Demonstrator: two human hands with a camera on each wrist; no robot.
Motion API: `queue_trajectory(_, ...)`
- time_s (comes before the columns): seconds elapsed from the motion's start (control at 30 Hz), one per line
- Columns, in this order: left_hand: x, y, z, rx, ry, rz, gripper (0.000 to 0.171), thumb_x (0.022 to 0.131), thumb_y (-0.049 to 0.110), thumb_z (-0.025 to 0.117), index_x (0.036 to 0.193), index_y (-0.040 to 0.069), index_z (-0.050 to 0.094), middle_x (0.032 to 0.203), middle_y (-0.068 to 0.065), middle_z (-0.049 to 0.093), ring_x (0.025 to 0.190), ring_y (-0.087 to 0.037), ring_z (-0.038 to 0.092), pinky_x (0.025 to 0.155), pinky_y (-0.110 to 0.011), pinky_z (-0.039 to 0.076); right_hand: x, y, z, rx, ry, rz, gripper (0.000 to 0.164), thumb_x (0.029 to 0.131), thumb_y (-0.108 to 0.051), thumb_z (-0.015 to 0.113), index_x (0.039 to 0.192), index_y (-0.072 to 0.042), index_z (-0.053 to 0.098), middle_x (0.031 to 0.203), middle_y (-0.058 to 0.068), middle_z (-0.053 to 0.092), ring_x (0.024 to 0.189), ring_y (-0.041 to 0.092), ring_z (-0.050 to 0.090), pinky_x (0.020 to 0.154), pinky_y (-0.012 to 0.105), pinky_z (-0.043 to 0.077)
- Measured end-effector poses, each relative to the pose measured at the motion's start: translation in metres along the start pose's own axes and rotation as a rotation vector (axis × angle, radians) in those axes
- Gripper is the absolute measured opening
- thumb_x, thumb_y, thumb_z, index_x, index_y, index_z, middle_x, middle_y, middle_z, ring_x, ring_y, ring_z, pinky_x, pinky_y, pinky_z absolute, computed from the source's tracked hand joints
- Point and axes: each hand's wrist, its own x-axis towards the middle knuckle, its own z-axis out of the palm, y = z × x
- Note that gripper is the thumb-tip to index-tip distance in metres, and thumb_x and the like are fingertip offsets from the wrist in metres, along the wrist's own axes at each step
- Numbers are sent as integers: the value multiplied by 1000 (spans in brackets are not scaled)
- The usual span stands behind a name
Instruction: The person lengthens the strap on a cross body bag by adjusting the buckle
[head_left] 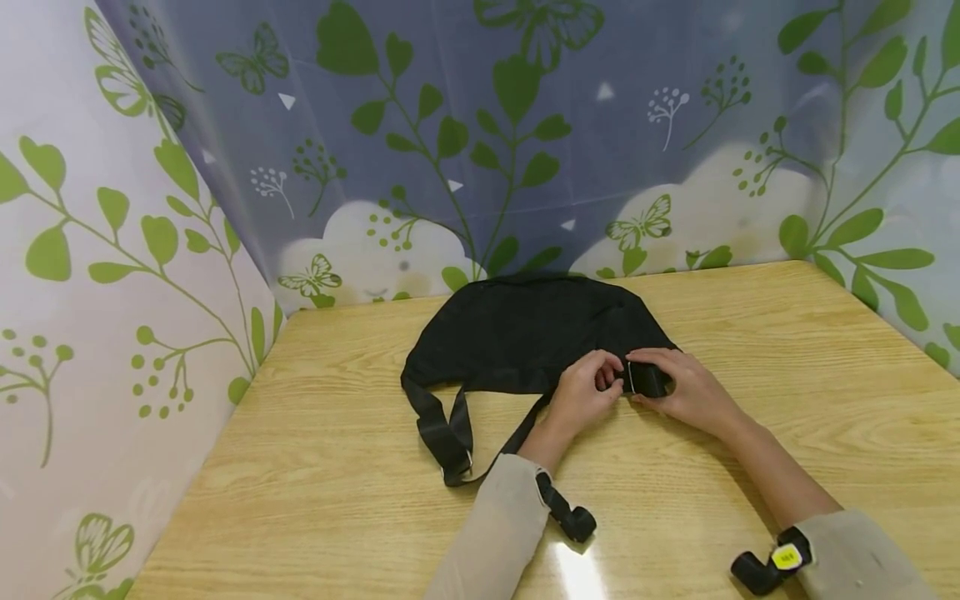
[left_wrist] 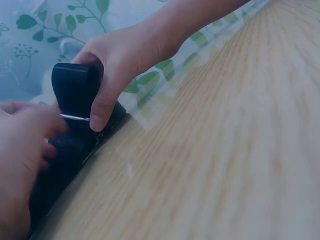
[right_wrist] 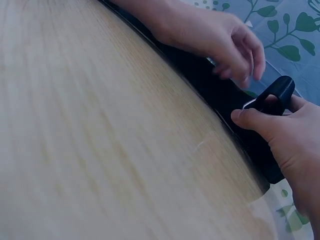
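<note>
The wooden table bears a black, strapped bag.

Leaf-printed sheets border the wooden table.

Left hand — blurred, cut off by the left-wrist view's edge.

The black bag lies on the table. Its black strap makes a loop that sticks up by a thin silver ring.
</note>
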Motion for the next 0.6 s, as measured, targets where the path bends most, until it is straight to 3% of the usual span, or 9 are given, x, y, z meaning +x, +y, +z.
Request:
queue_trajectory(0.13,0,-1,1,64,-165,-114,40,77,7,71,111,12,52,84,7,49,72,-3,45,64,-12,36,1,0,0,-11,0,-23,61,57,-9,86,113,-6,62,101,10,58,88,28,56,74,45,43)
queue_trajectory(0.23,0,-2,2,105,-222,-136,48,76,12,73,118,12,50,89,6,48,77,-6,44,66,-14,36,1,-3,0,-13,-3,-23,62,57,-9,86,113,-4,61,98,9,58,85,27,55,72,44,43)
queue_trajectory(0.43,-2,-3,2,193,-243,-86,54,76,26,76,122,11,52,92,4,47,82,-8,45,70,-14,36,2,-12,2,8,-40,13,62,61,-10,84,117,-1,58,103,8,57,90,25,53,75,44,44)
queue_trajectory(0.6,-2,-2,3,195,-219,-119,55,73,37,77,117,14,53,90,5,46,78,-6,44,65,-14,35,2,-17,-1,87,-96,90,54,72,-4,75,122,-1,55,110,11,55,97,27,50,79,48,41)
